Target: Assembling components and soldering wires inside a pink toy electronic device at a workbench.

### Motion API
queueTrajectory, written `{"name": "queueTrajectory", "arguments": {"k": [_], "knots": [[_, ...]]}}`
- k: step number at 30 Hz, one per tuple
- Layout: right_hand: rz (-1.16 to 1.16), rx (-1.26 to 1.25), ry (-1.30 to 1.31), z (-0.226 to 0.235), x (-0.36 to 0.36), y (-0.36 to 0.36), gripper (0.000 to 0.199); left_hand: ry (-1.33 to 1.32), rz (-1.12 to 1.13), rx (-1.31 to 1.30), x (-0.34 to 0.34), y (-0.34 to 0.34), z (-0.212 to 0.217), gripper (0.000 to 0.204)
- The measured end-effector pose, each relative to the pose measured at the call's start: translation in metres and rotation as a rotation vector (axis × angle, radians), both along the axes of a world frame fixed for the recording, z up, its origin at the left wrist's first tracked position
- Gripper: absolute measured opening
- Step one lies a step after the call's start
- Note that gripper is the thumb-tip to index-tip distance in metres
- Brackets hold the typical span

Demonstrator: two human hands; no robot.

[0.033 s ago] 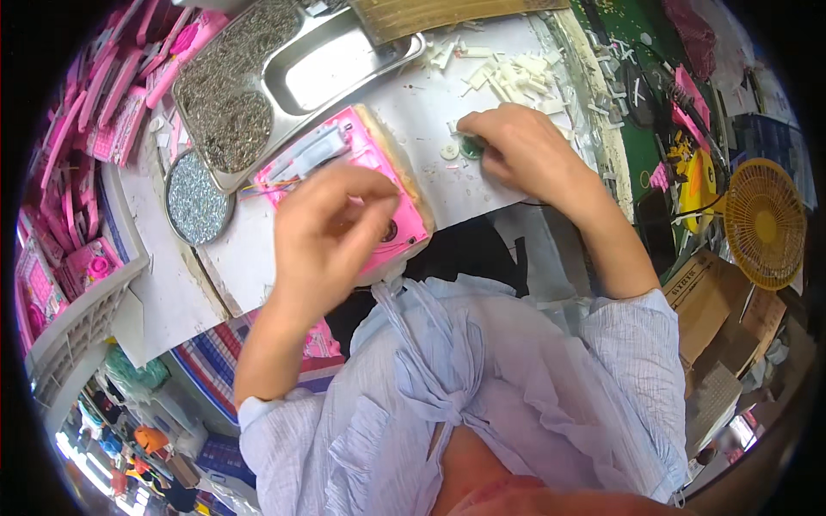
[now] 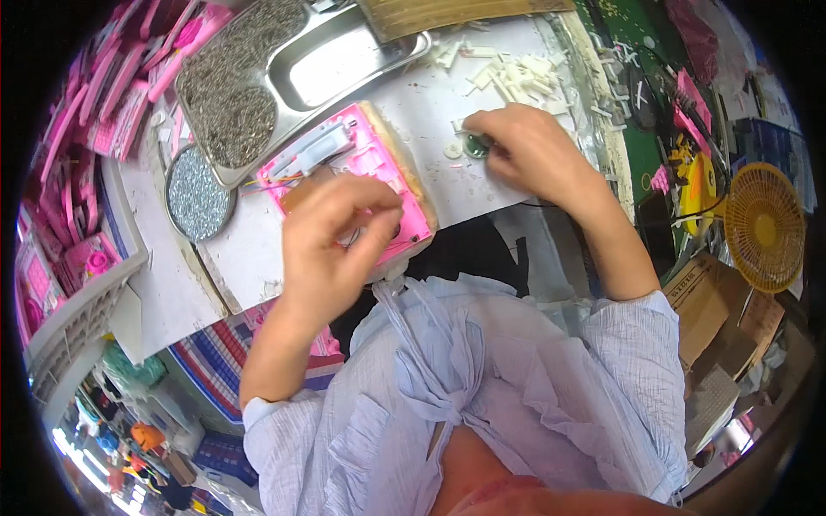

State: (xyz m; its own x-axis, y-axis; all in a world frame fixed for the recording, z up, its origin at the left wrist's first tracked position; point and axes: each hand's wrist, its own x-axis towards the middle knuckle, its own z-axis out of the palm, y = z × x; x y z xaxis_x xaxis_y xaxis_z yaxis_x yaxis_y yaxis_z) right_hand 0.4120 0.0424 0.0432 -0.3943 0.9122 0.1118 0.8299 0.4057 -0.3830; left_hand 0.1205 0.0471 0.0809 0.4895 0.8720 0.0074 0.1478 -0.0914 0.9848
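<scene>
In front of me lies a pink plastic housing (image 2: 416, 225), tilted on a pale padded block (image 2: 397, 155). A grey oblong part (image 2: 320, 148) sits inside it, with thin coloured wires at its left end. A brown flat piece (image 2: 311, 187) shows beside my left hand (image 2: 331, 245). That hand is over the housing, thumb and fingertips curled together; anything between them is too small to tell. My right hand (image 2: 538, 155) rests on the table with bent fingers beside a small dark green round dish (image 2: 476, 146). Its fingertips are partly hidden. A white round part (image 2: 453, 150) lies next to the dish.
A steel tray (image 2: 420, 47) with small metal pieces stands at the back left, near a round tin of silvery bits (image 2: 200, 196). White plastic pieces (image 2: 520, 77) are heaped behind my right hand. Pink housings (image 2: 112, 120) fill a crate at left; a yellow fan (image 2: 764, 225) stands right.
My left hand has shifted slightly right and down, and the brown flat piece in the housing now shows beside it. My right hand stays by the green dish, its fingers slightly more drawn in.
</scene>
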Motion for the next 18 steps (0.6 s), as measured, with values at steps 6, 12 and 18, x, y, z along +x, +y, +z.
{"name": "queueTrajectory", "arguments": {"k": [6,12,18], "knots": [[-0.258,-0.665,1.012,0.026,-0.018,-0.025,0.044,-0.057,0.116,0.009,-0.004,-0.037,-0.021,0.017],[-0.145,-1.008,1.311,0.031,-0.075,-0.034,0.048,-0.09,0.241,0.027,0.0,-0.05,-0.03,0.028],[-0.117,-1.116,1.314,0.03,-0.077,-0.027,0.049,-0.125,0.226,0.027,-0.001,-0.05,-0.034,0.034]]}}
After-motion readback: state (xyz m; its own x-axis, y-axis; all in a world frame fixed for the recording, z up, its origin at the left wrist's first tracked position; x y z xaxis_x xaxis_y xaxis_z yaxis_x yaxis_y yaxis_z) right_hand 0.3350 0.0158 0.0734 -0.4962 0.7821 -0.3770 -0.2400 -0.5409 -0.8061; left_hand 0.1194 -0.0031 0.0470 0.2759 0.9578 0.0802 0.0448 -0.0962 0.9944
